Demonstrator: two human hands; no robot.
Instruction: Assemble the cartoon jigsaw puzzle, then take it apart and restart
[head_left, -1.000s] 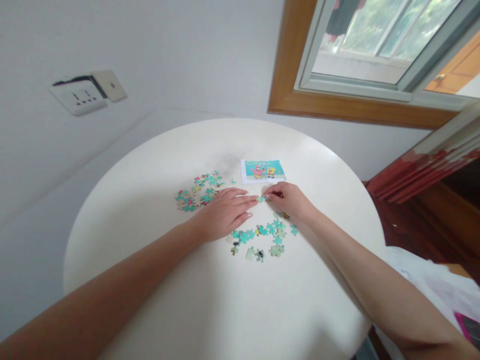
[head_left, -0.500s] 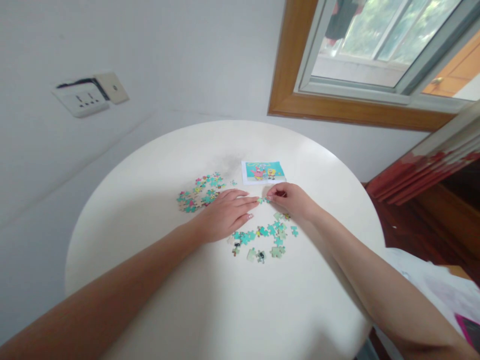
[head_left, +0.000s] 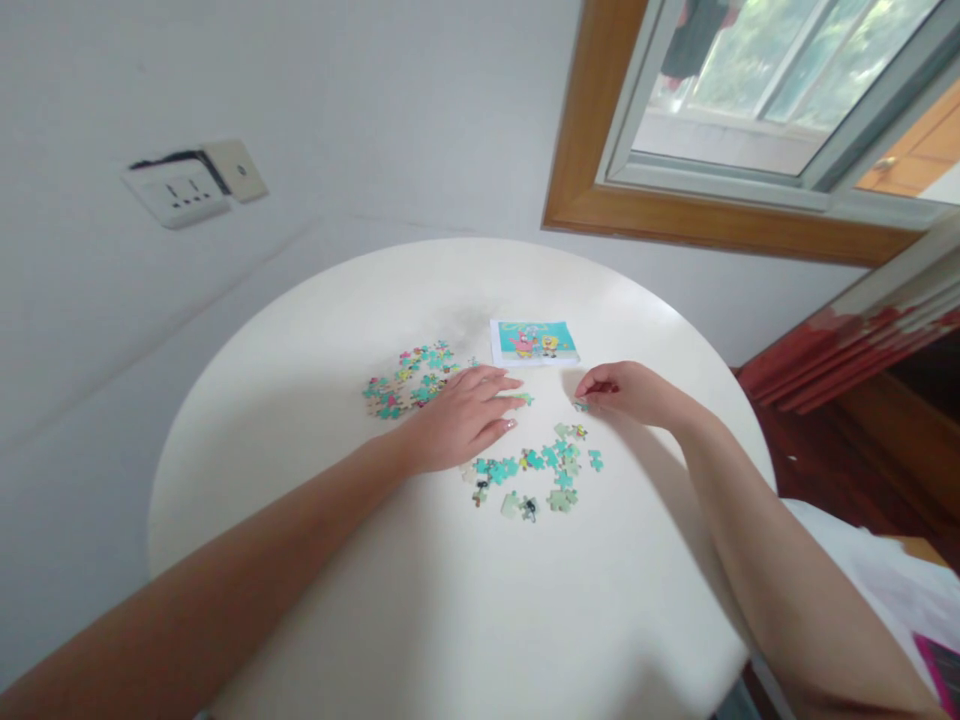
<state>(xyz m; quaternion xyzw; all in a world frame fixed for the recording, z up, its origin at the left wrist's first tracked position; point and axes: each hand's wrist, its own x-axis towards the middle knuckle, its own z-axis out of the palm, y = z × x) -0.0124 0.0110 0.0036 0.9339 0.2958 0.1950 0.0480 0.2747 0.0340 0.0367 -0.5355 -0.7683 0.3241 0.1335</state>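
Note:
My left hand (head_left: 472, 415) lies flat on the table, fingers stretched out, its fingertips touching a light green puzzle piece (head_left: 527, 399). Thumb and fingers of my right hand (head_left: 619, 388) pinch a small puzzle piece (head_left: 580, 406) at the table surface, a short way right of that one. Behind the hands lies a picture card (head_left: 535, 342) with a pink and a yellow cartoon figure on teal. Several teal and pale green pieces (head_left: 551, 458) are spread nearer to me. A pile of mixed pieces (head_left: 405, 385) sits at the left, partly hidden by my left hand.
The round white table (head_left: 315, 430) stands against the wall. A wall socket (head_left: 180, 192) is at the left, and a wood-framed window (head_left: 720, 225) at the back right. A red and white curtain (head_left: 810, 350) hangs at the right, above white cloth or paper (head_left: 862, 570).
My right hand has moved right, away from my left fingertips, with a small puzzle piece in its pinch. My left hand stays at the light green piece. The view has shifted slightly.

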